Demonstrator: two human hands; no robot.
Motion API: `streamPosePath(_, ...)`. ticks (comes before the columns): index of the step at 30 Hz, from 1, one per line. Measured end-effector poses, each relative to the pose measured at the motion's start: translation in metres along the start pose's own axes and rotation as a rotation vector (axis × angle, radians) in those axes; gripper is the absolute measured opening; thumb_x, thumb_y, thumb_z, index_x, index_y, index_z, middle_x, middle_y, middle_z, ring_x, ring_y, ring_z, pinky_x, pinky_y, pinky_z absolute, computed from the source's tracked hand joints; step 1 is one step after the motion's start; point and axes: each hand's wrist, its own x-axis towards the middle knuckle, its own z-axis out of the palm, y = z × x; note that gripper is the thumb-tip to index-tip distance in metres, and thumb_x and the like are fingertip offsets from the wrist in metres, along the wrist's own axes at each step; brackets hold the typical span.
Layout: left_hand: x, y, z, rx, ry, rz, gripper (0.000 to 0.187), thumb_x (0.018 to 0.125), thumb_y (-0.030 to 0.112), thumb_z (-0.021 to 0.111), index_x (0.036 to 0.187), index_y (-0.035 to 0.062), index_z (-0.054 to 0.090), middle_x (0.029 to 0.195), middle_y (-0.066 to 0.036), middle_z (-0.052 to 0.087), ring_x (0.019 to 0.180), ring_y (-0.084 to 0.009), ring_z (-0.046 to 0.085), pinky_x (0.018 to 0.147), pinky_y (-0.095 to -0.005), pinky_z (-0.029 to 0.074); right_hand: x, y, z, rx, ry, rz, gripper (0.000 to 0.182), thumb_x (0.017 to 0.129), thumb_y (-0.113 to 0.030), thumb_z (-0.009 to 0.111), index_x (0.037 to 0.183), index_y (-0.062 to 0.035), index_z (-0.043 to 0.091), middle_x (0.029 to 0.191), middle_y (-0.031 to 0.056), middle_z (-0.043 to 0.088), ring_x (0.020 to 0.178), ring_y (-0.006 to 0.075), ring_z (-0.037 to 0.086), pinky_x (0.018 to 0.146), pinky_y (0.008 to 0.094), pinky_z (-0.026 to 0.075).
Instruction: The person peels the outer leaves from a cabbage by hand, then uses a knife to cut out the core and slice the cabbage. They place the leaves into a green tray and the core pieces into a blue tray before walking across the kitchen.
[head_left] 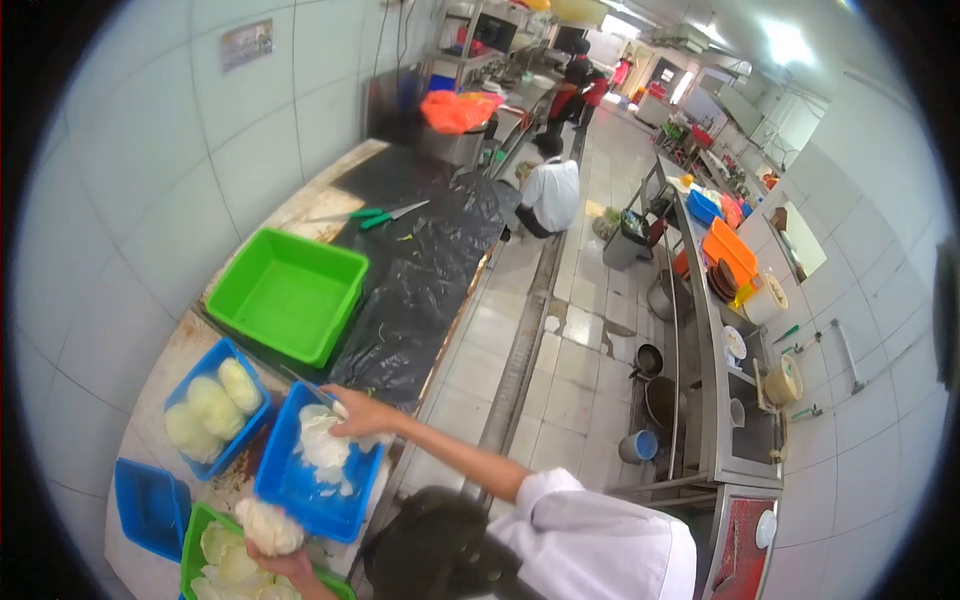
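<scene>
White tiled walls (130,170) enclose a long kitchen. The floor (585,370) is pale tile with a drain channel (520,350) running down the aisle. A steel counter (700,330) lines the right side, and a ceiling light (785,40) glows at the far end, where shelving (480,40), perhaps steel, stands.

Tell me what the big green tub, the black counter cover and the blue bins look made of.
Green tub: likely moulded plastic, uniform colour, soft sheen. Black cover: looks like thin plastic sheeting, wrinkled and glossy. Blue bins: probably plastic too, same saturated colour, rounded rims.
</scene>
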Motion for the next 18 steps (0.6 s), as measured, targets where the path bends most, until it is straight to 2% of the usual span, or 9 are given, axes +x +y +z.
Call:
streamPosePath(1, -0.014, 0.006, 0.018, -0.134, 0.112, 0.033, 0.074, 0.088, 0.055, 0.049, 0.142, 0.0057, 0.040, 0.115, -0.015, 0.060, 0.085, -0.0238, 0.062, 0.063, -0.0377, 0.052, -0.001, -0.008, -0.009, 0.078, -0.065, 0.109, 0.089, 0.072, -0.022, 0.075, 0.146, 0.0018, 0.031, 0.140, 0.0243, 0.048, 0.130, 0.0335, 0.048, 0.108, 0.0380, 0.039)
streamPosePath(3, -0.021, 0.008, -0.006, -0.265, 0.225, 0.058, 0.074, 0.087, 0.056, 0.052, 0.143, 0.0092, 0.039, 0.114, -0.014, 0.059, 0.078, -0.0218, 0.061, 0.051, -0.0329, 0.050, -0.003, -0.012, -0.012, 0.077, -0.042, 0.146, 0.088, 0.073, -0.022, 0.075, 0.146, 0.0011, 0.031, 0.139, 0.0234, 0.048, 0.130, 0.0333, 0.048, 0.108, 0.0370, 0.039)
streamPosePath(5, -0.035, 0.007, -0.107, -0.330, -0.434, -0.059, 0.071, 0.090, 0.052, 0.052, 0.147, 0.0129, 0.034, 0.108, -0.010, 0.052, 0.067, -0.0199, 0.053, 0.048, -0.0311, 0.043, -0.005, -0.006, -0.006, 0.107, -0.019, 0.126, 0.087, 0.074, -0.023, 0.075, 0.147, -0.0012, 0.031, 0.138, 0.0224, 0.049, 0.129, 0.0328, 0.048, 0.107, 0.0369, 0.040)
streamPosePath(7, -0.076, 0.016, -0.103, -0.389, -0.165, 0.036, 0.070, 0.091, 0.051, 0.052, 0.147, 0.0136, 0.032, 0.106, -0.010, 0.050, 0.065, -0.0198, 0.050, 0.048, -0.0307, 0.041, 0.002, 0.011, 0.009, 0.114, -0.068, -0.010, 0.085, 0.073, -0.022, 0.076, 0.145, -0.0042, 0.036, 0.144, 0.0195, 0.042, 0.136, 0.0313, 0.039, 0.113, 0.0405, 0.033)
streamPosePath(8, -0.100, 0.023, -0.101, -0.419, -0.015, 0.114, 0.070, 0.092, 0.050, 0.051, 0.148, 0.0139, 0.032, 0.105, -0.010, 0.049, 0.064, -0.0198, 0.049, 0.048, -0.0306, 0.041, 0.000, -0.044, -0.003, 0.388, -0.188, 0.259, 0.083, 0.073, -0.020, 0.077, 0.145, -0.0073, 0.038, 0.144, 0.0174, 0.042, 0.137, 0.0300, 0.037, 0.114, 0.0412, 0.030)
streamPosePath(9, -0.122, 0.030, -0.102, -0.447, 0.081, 0.190, 0.069, 0.092, 0.049, 0.051, 0.148, 0.0143, 0.031, 0.104, -0.009, 0.048, 0.063, -0.0198, 0.048, 0.049, -0.0304, 0.040, 0.012, -0.037, 0.018, 0.184, -0.180, 0.243, 0.077, 0.082, -0.010, 0.075, 0.147, -0.0120, 0.034, 0.104, 0.0086, 0.063, 0.075, 0.0157, 0.061, 0.058, 0.0324, 0.054)
streamPosePath(13, -0.186, 0.054, -0.106, -0.584, 0.075, 0.408, 0.067, 0.094, 0.048, 0.051, 0.149, 0.0179, 0.028, 0.102, -0.010, 0.045, 0.061, -0.0224, 0.044, 0.054, -0.0327, 0.039, 0.025, -0.101, 0.054, 0.705, -0.443, 0.391, 0.079, 0.079, -0.003, 0.072, 0.146, -0.0082, 0.031, 0.087, 0.0052, 0.059, 0.057, 0.0083, 0.049, 0.045, 0.0245, 0.037)
streamPosePath(14, -0.194, 0.056, -0.104, -0.632, -0.044, 0.426, 0.066, 0.094, 0.048, 0.051, 0.149, 0.0205, 0.027, 0.103, -0.010, 0.044, 0.061, -0.0250, 0.044, 0.058, -0.0355, 0.040, 0.024, -0.120, 0.066, 0.762, -0.498, 0.390, 0.079, 0.079, -0.001, 0.071, 0.146, -0.0081, 0.031, 0.084, 0.0037, 0.058, 0.054, 0.0073, 0.045, 0.044, 0.0244, 0.034)
streamPosePath(18, -0.225, 0.043, -0.075, -0.609, 0.131, 0.555, 0.063, 0.095, 0.049, 0.047, 0.148, 0.0192, 0.031, 0.102, -0.009, 0.044, 0.061, -0.0222, 0.045, 0.060, -0.0350, 0.041, 0.024, -0.169, 0.121, 0.747, -0.739, 0.355, 0.077, 0.080, 0.002, 0.070, 0.145, -0.0061, 0.031, 0.084, 0.0047, 0.058, 0.053, 0.0069, 0.045, 0.043, 0.0247, 0.034)
